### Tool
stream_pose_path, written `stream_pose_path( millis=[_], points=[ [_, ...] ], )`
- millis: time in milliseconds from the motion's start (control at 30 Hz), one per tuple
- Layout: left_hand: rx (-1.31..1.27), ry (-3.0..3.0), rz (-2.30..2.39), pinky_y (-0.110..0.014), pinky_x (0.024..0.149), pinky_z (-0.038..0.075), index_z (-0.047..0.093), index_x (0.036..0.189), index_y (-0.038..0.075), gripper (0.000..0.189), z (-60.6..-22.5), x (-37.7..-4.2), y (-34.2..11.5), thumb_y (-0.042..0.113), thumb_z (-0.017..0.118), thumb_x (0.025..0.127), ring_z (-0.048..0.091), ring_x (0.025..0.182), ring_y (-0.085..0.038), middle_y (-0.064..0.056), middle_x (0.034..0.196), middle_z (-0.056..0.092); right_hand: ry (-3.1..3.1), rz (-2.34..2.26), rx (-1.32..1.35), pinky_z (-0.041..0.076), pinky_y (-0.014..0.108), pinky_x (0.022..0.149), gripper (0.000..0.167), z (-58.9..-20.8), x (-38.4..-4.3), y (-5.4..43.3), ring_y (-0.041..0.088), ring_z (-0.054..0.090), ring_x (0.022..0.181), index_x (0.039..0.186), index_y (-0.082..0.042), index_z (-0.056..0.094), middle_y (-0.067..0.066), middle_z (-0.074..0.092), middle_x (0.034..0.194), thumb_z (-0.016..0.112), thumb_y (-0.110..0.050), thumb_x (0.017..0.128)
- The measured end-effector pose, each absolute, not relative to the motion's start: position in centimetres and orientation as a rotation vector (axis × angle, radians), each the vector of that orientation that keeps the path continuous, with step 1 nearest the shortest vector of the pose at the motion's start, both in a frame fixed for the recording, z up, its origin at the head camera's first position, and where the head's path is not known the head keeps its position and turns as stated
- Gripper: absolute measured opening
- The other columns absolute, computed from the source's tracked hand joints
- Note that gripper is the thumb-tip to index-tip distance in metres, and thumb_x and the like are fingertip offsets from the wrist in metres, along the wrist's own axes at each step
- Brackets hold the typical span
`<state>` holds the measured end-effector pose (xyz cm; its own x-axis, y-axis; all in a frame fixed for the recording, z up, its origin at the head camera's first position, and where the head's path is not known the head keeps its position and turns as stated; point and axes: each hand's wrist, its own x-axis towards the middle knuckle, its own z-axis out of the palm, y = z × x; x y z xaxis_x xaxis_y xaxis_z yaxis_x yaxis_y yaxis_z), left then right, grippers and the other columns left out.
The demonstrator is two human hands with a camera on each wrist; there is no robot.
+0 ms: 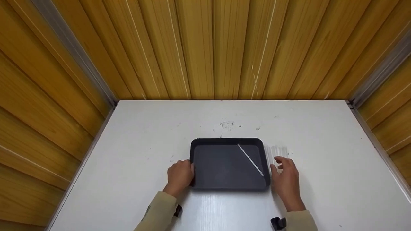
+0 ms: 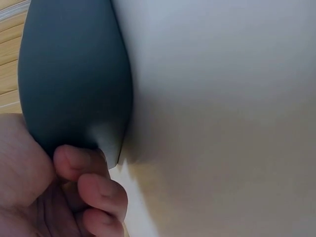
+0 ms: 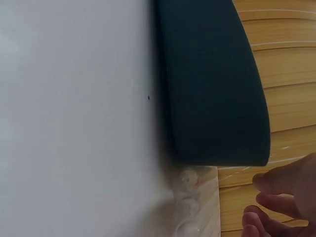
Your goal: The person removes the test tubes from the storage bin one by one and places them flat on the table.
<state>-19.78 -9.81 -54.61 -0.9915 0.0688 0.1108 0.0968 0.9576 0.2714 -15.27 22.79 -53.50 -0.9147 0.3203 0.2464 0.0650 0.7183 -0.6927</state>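
Note:
A dark grey rectangular tray (image 1: 224, 166) sits on the white table. My left hand (image 1: 179, 175) grips its left side, and in the left wrist view the fingers (image 2: 101, 195) curl in at the tray's end. One thin white stick (image 1: 250, 160) lies slantwise inside, toward the right. Just off the tray's right wall is my right hand (image 1: 286, 178), thumb and fingers apart and holding nothing. Several clear tubes (image 1: 280, 151) lie side by side beyond that hand, beside the tray. Their rounded ends also show in the right wrist view, under the tray's corner.
The white table (image 1: 138, 144) carries small dark scuffs (image 1: 226, 125) behind the tray. Wood-patterned panels (image 1: 224, 48) rise at the back and both sides, with metal strips (image 1: 77, 51) in the corners. Each wrist has a small black device (image 1: 278, 223) by the sleeve.

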Motion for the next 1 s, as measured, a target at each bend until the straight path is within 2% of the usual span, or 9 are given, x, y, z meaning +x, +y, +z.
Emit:
stream_pose_path(
  millis=[300, 700, 1000],
  points=[
    [-0.121, -2.981, -0.431, -0.041, 0.046, 0.045, 0.066, 0.072, 0.004, 0.029, -54.7, -19.7, -10.3, 0.025, 0.063, 0.091, 0.064, 0.056, -0.029, -0.014, 0.067, 0.067, -2.573, 1.103, -0.267, 0.05, 0.03, 0.071, 0.028, -52.9, -15.8, 21.0, 0.023, 0.062, 0.089, 0.116, 0.0, 0.062, 0.015, 0.062, 0.107, 0.064, -0.002, 0.089],
    [-0.146, -3.016, -0.439, -0.041, 0.047, 0.044, 0.066, 0.073, 0.004, 0.028, -54.6, -19.6, -10.3, 0.025, 0.062, 0.092, 0.062, 0.057, -0.028, -0.013, 0.067, 0.066, -2.559, 1.131, -0.183, 0.05, 0.025, 0.069, 0.029, -52.7, -15.7, 19.8, 0.019, 0.062, 0.085, 0.115, -0.001, 0.063, 0.012, 0.062, 0.103, 0.066, 0.0, 0.087],
    [-0.177, -3.0, -0.439, -0.04, 0.046, 0.043, 0.064, 0.071, 0.005, 0.029, -54.6, -19.8, -10.1, 0.025, 0.062, 0.092, 0.061, 0.055, -0.027, -0.012, 0.065, 0.065, -2.606, 1.131, -0.118, 0.052, 0.032, 0.076, 0.028, -52.9, -15.7, 18.8, 0.019, 0.063, 0.088, 0.114, 0.0, 0.063, 0.011, 0.062, 0.103, 0.067, 0.001, 0.086]
  ],
)
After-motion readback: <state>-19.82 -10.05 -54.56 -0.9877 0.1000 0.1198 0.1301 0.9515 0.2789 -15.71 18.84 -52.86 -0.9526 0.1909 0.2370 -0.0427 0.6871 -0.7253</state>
